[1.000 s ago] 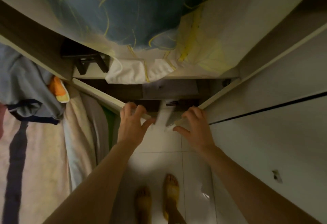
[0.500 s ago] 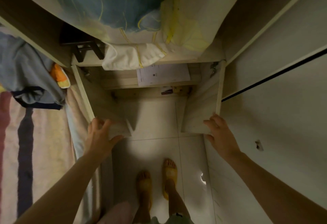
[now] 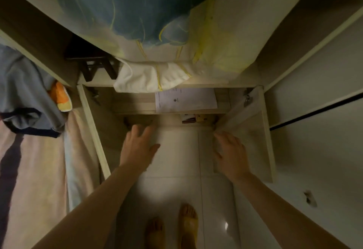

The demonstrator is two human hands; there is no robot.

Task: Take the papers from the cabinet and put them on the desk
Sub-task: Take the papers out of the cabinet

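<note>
White printed papers (image 3: 186, 100) lie on the upper shelf inside the low cabinet (image 3: 133, 104), whose two doors stand wide. The left door (image 3: 94, 130) swings out to the left, the right door (image 3: 245, 136) to the right. My left hand (image 3: 137, 146) hovers in front of the opening with fingers spread, holding nothing, below and left of the papers. My right hand (image 3: 231, 152) is spread too, beside the right door's inner face, empty. Both hands are apart from the papers.
A blue and yellow bundle of bedding (image 3: 157, 22) and white cloth (image 3: 149, 77) overhang the cabinet's top. Hanging clothes (image 3: 29, 130) fill the left side. Small boxes (image 3: 194, 119) sit on the lower shelf. White tile floor (image 3: 176, 170) and my bare feet are below.
The two doors went from nearly shut to fully swung out, uncovering the papers. Both hands have let go of the door edges and moved inward toward the opening.
</note>
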